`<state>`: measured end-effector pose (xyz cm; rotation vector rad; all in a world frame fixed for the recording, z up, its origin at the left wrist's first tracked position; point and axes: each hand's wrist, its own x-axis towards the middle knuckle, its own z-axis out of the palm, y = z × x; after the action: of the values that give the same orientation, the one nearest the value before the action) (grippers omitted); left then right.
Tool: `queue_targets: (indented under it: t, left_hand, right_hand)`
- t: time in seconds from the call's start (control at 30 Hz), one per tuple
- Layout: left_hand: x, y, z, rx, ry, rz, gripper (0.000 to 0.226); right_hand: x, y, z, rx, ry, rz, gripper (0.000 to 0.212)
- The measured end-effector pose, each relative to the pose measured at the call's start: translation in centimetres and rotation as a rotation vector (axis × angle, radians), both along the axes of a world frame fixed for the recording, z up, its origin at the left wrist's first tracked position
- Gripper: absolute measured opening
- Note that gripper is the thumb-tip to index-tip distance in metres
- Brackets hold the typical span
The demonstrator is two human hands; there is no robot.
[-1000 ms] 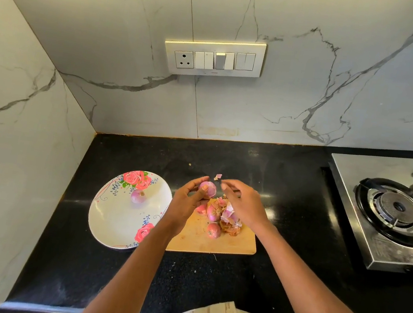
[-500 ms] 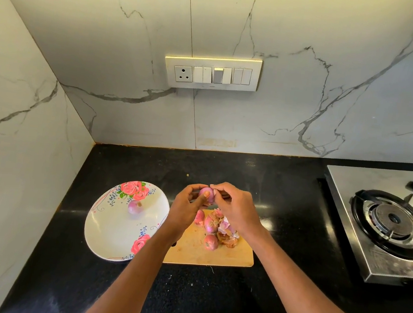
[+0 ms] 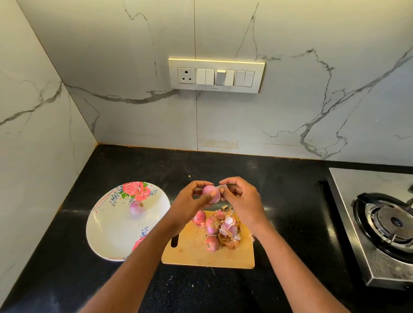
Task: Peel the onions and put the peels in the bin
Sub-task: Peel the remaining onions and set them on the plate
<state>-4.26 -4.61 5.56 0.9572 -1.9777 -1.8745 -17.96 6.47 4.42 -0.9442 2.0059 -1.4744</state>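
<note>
Black counter (image 3: 287,192); both hands' grip on onion (image 3: 209,191)

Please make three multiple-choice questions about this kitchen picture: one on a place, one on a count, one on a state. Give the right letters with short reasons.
1. Where does the peeled onion lie?
A. on the flowered plate
B. on the stove
C. on the cutting board

2. How many whole onions lie on the cutting board?
A. one
B. three
C. six

3. What does the left hand do?
A. rests flat
B. holds an onion
C. presses a switch

Answers: 1 A, it lies below the plate's roses; 2 B, three lie beside the peels; 3 B, its fingers curl round the onion while the right hand pinches its skin.
</note>
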Motion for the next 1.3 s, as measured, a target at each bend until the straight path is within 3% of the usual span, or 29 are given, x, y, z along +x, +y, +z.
queue_targets:
  t: [0.23, 0.47, 0.7, 0.9, 1.07, 1.3]
  left_hand:
    - [0.7, 0.5, 0.3, 0.259, 0.057, 0.11, 0.025]
    - [1.1, 0.8, -0.6, 0.465, 0.101, 0.279, 0.03]
    - [1.0, 1.4, -0.7, 0.519, 0.135, 0.277, 0.02]
    - [0.4, 0.6, -0.1, 0.543, 0.102, 0.302, 0.021]
    - [0.8, 0.9, -0.4, 0.582, 0.096, 0.33, 0.019]
    - [0.7, 1.0, -0.3, 0.563, 0.12, 0.31, 0.019]
  right_hand:
    - [0.0, 0.4, -0.2, -0.096, -0.489, -0.142, 0.016]
    - [0.6, 1.3, -4.1, 0.39, 0.054, 0.082, 0.017]
    - [1.4, 2.4, -7.4, 0.517, 0.327, 0.207, 0.024]
    - [0.5, 2.5, -6.8, 0.476, 0.431, 0.056, 0.013]
    - [0.6, 2.5, -7.5, 0.535, 0.416, 0.11, 0.01]
    - [0.2, 2.8, -6.2, 0.491, 0.413, 0.087, 0.025]
